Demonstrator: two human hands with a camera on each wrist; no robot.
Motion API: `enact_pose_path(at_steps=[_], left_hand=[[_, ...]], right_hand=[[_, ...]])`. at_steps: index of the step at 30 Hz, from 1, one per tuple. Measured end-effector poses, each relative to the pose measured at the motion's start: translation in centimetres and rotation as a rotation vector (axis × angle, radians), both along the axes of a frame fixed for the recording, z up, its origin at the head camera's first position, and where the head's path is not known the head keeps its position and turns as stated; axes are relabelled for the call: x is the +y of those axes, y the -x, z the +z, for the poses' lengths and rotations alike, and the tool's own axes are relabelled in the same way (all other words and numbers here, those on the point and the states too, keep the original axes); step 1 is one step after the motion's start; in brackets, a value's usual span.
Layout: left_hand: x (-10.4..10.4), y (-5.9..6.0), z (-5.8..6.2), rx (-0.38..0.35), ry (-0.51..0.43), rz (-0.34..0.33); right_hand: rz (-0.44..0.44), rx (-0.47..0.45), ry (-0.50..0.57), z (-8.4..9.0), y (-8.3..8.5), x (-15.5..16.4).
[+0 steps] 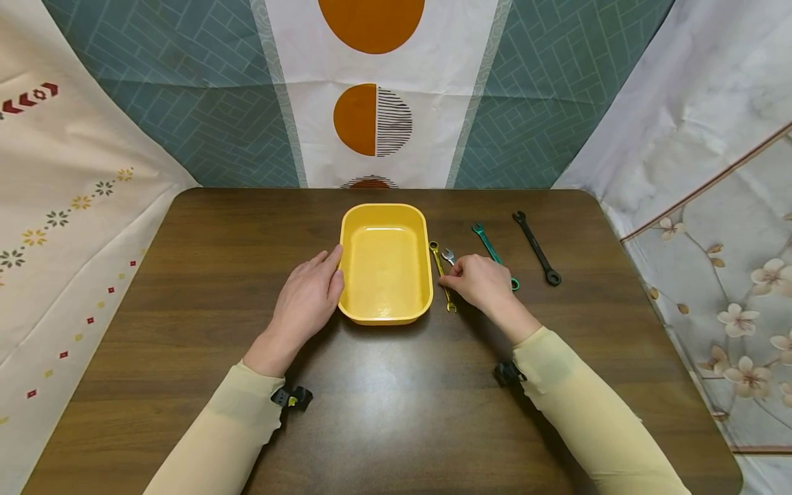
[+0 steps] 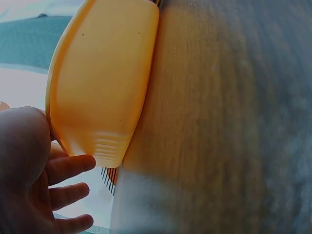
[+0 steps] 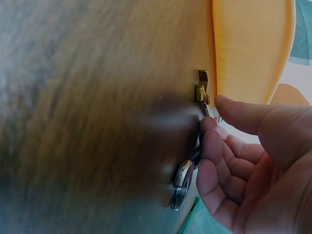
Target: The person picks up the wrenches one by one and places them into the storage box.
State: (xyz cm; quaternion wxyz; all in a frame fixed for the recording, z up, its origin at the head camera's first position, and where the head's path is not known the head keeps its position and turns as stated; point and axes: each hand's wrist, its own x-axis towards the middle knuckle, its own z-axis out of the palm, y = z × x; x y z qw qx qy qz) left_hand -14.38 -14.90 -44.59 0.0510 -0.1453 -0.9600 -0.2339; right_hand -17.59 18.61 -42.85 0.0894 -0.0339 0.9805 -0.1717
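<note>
- Left hand [image 1: 307,297] is resting, fingers straight, against the left wall of the yellow tray [image 1: 386,313] at bench [image 1: 185,275] centre.
- Right hand [image 1: 481,282] is touching, fingers loosely curled, the gold wrench [image 1: 438,261] just right of the tray.

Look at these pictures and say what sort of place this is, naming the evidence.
Probably a staged recording or practice corner, not a real workshop: a dark wooden table is fenced by hung patterned cloths, with a yellow plastic tub and combination wrenches, like the black wrench, laid out neatly.
</note>
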Motion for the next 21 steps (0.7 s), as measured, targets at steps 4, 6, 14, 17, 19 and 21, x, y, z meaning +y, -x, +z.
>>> enact_pose_path(at_steps=[4, 6, 14, 17, 19, 21], left_hand=[[0.01, -0.02, -0.02, 0.003, 0.0, 0.002], [0.02, -0.02, -0.02, 0.003, -0.001, 0.001], [0.0, -0.05, -0.04, 0.003, -0.007, -0.003], [-0.01, -0.07, -0.04, 0.004, -0.007, -0.004], [-0.01, -0.07, -0.03, 0.005, -0.006, -0.005], [-0.01, -0.06, -0.04, 0.006, -0.006, -0.005]], right_hand=[[0.004, 0.001, -0.025, -0.03, 0.0, -0.21], [0.003, 0.001, -0.038, 0.03, -0.02, -0.32], [0.021, -0.002, -0.075, 0.19, 0.05, -0.66], [0.026, -0.002, -0.08, 0.18, 0.13, -0.68], [0.028, -0.005, -0.081, 0.18, 0.19, -0.64], [0.028, -0.011, -0.082, 0.19, 0.27, -0.58]])
